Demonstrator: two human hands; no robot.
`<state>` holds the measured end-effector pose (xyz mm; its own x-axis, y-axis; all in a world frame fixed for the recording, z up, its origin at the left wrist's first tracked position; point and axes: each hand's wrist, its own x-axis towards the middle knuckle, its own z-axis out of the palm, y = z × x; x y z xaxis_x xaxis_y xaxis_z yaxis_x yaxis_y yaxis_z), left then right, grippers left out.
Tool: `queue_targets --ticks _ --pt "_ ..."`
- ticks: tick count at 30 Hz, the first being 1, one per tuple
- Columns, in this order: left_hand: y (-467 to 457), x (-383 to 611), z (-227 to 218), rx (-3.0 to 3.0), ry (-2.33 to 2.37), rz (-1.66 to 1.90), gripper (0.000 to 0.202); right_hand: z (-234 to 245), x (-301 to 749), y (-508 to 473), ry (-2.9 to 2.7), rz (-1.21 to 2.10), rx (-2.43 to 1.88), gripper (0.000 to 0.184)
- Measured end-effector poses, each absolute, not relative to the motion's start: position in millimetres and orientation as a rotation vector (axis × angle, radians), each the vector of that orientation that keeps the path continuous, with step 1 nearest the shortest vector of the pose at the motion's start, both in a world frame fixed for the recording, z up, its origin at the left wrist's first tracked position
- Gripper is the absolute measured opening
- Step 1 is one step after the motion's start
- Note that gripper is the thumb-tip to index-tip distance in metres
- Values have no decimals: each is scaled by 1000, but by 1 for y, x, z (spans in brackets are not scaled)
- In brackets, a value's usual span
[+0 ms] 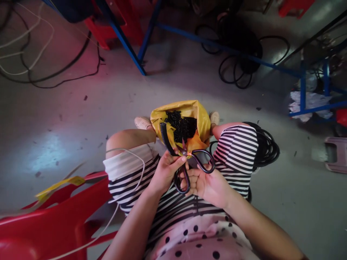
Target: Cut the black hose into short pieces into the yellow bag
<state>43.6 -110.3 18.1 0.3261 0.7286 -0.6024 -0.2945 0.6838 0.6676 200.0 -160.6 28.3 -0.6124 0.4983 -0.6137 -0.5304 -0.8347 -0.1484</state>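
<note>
In my left hand (166, 170) is a black ribbed tube (166, 139), its free end curving up over the near left side of a yellow bag (203, 119). The thumb and forefinger pinch together close to the scissors' pivot. My right hand (210, 186) grips a pair of scissors (208, 155) by its big black loop handles, which are spread wide. The blades point away from me, partly apart, toward the bag. Inside the bag lies a heap of short black pieces (180, 126). The bag stands on the floor between my feet.
Coiled black tubing (267, 146) lies beside my right knee. A red plastic chair (54, 231) is at lower left, a pale cable (141, 173) trailing across my left thigh. Ahead are a blue metal frame (230, 52), a dark cable bundle (244, 43) and a red stool (119, 25).
</note>
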Motion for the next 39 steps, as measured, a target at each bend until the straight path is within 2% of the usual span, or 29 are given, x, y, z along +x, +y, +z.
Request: queue_targets --ticks 5,9,15,19,21,24,26,30,32,39 --pt "-114 37 22 513 1002 651 47 19 190 -161 83 2384 -820 30" --pt "-115 31 18 566 1027 678 51 20 190 -158 89 2392 -781 42" --pt "-111 24 9 563 1060 657 49 30 199 -162 -273 2353 -893 34" --pt "-104 16 4 669 1184 531 55 41 227 -149 -529 2169 -1117 37" --pt "-102 16 2 729 1235 535 52 42 245 -129 -606 1962 -1183 39" --pt "-99 25 1 709 1279 740 36 35 260 -84 -690 1764 -1253 37" --pt "-94 34 5 570 1204 893 33 24 256 -55 -749 1729 -1251 39" --pt "-68 50 19 278 946 891 39 -2 235 -27 -752 1655 -1314 42" --pt "-48 50 24 322 976 889 45 -11 230 -29 -753 1607 -1390 44" --pt "14 -18 36 628 1258 976 28 -14 234 -39 -841 1639 -1470 49"
